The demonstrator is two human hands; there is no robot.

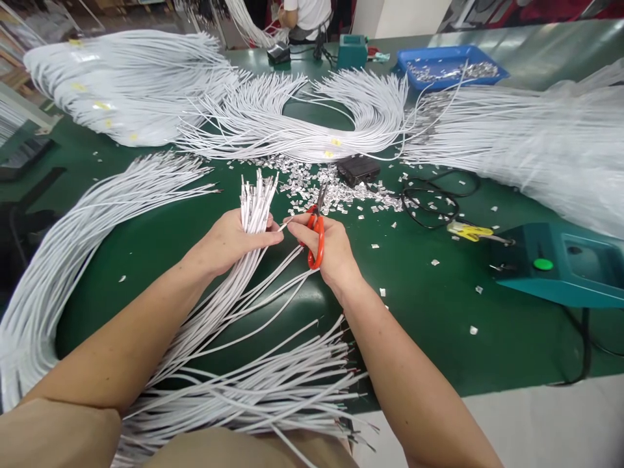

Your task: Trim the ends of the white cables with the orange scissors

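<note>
My left hand (234, 237) is closed round a bundle of white cables (254, 211), their cut ends pointing up and away. Between its thumb and fingers one cable end (283, 225) sticks out sideways, and the fingertips of my right hand (329, 244) meet it there. Red-handled scissors (316, 242) sit in my right hand, blades pointing away from me. Whether the right fingertips pinch the cable end is too small to tell. Loose cables run under my right wrist, and more cable ends (312, 364) lie near my lap.
Small silvery scraps (312, 185) litter the green table (419, 325) around a black box (358, 170). Large white cable bundles (131, 91) lie at the back and sides. A teal machine (560, 263) stands right, a blue tray (453, 68) behind. Beyond the table sits another person (309, 16).
</note>
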